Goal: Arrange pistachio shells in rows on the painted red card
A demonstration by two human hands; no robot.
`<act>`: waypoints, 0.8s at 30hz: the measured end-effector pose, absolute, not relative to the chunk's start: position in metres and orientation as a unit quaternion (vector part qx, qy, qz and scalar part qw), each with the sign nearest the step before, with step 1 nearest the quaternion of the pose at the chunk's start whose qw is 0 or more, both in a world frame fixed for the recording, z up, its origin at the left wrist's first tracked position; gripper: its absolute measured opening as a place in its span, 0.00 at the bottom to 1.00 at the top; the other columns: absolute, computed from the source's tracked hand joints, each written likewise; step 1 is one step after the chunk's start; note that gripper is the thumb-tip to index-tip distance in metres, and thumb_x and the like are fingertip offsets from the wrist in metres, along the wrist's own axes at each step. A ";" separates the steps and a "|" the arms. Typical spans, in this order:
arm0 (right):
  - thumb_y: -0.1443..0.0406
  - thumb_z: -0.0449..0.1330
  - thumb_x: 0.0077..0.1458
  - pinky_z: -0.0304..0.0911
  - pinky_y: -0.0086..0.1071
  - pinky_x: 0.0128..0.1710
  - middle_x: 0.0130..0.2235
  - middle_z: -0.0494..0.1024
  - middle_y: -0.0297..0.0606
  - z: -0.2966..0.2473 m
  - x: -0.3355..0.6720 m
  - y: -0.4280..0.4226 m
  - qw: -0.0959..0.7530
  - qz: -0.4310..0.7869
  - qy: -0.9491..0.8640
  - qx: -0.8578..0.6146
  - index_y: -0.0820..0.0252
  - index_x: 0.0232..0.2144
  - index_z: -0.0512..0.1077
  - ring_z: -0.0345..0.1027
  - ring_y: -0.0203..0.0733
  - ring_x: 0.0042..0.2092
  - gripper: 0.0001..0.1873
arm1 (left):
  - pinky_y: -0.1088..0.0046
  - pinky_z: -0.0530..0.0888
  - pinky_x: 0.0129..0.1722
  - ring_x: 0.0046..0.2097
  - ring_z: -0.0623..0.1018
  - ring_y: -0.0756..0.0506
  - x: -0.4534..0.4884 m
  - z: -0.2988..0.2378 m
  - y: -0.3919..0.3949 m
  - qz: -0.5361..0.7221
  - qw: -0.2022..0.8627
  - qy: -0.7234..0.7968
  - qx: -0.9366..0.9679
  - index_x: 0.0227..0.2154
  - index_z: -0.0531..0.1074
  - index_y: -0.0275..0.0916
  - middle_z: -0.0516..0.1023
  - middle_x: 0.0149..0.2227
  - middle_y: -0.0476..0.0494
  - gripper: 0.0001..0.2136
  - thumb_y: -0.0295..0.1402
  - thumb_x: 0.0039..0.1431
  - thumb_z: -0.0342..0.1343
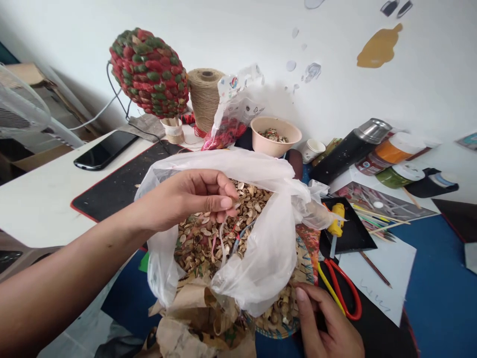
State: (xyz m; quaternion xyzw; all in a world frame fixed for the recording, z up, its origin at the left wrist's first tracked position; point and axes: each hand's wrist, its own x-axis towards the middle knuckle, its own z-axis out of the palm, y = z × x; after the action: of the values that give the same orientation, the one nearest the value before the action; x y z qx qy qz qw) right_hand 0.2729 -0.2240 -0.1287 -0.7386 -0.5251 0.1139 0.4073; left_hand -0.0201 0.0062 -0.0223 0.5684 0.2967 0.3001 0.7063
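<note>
A clear plastic bag [268, 248] full of pistachio shells [208, 233] sits open on a woven basket [298, 278] in front of me. My left hand [190, 196] hovers over the bag's mouth, fingers pinched together on something small I cannot make out, with thin strings hanging just below. My right hand [328, 323] rests at the basket's lower right rim, fingers curled against the shells spilling there. Crumpled brown paper [194, 318] lies under the bag.
A red-and-green shell-covered ball on a stand [149, 72], a twine spool [204, 97], a pink bowl of shells [275, 135], a phone [106, 149] and a black mat stand behind. Red-handled scissors [343, 288], a glue gun [336, 221], skewers, paint jars and a flask [350, 149] lie right.
</note>
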 end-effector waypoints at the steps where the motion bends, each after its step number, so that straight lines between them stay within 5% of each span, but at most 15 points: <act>1: 0.34 0.64 0.78 0.81 0.28 0.40 0.38 0.93 0.37 -0.129 0.273 -0.224 0.408 0.111 -0.526 -0.738 0.49 0.40 0.91 0.88 0.44 0.35 0.32 | 0.69 0.86 0.39 0.36 0.88 0.46 -0.015 -0.016 0.005 0.296 0.698 0.293 0.583 0.40 0.84 0.39 0.91 0.37 0.45 0.19 0.43 0.62 0.86; 8: 0.38 0.64 0.80 0.79 0.27 0.40 0.40 0.93 0.40 -0.130 0.273 -0.225 0.412 0.122 -0.535 -0.727 0.52 0.41 0.91 0.87 0.43 0.35 0.30 | 0.70 0.85 0.47 0.46 0.92 0.44 0.028 0.024 -0.025 0.234 0.554 0.195 0.775 0.47 0.86 0.45 0.94 0.45 0.49 0.02 0.30 0.77 0.72; 14: 0.38 0.62 0.82 0.79 0.28 0.40 0.42 0.94 0.41 -0.135 0.275 -0.226 0.414 0.107 -0.545 -0.721 0.52 0.43 0.91 0.89 0.45 0.38 0.30 | 0.62 0.83 0.68 0.64 0.88 0.40 0.037 0.041 -0.043 0.158 0.466 0.086 0.866 0.48 0.88 0.46 0.93 0.61 0.40 0.09 0.24 0.80 0.67; 18: 0.39 0.64 0.81 0.79 0.28 0.40 0.40 0.93 0.40 -0.132 0.274 -0.225 0.411 0.124 -0.539 -0.725 0.52 0.42 0.91 0.86 0.44 0.35 0.29 | 0.64 0.86 0.60 0.58 0.91 0.41 0.008 0.027 -0.032 0.231 0.491 0.149 0.826 0.52 0.89 0.47 0.94 0.57 0.42 0.08 0.28 0.82 0.65; 24: 0.37 0.63 0.81 0.78 0.28 0.41 0.41 0.94 0.39 -0.129 0.271 -0.224 0.415 0.123 -0.528 -0.731 0.50 0.42 0.91 0.88 0.44 0.37 0.30 | 0.71 0.83 0.48 0.46 0.91 0.43 -0.049 -0.015 -0.008 0.246 0.389 0.289 0.840 0.48 0.90 0.47 0.94 0.46 0.45 0.10 0.41 0.83 0.64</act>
State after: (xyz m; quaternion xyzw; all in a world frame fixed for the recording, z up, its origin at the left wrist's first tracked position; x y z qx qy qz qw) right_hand 0.2714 -0.2243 -0.1293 -0.7308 -0.5276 0.1234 0.4150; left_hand -0.0487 -0.0079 -0.0154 0.8396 0.2889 0.2458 0.3889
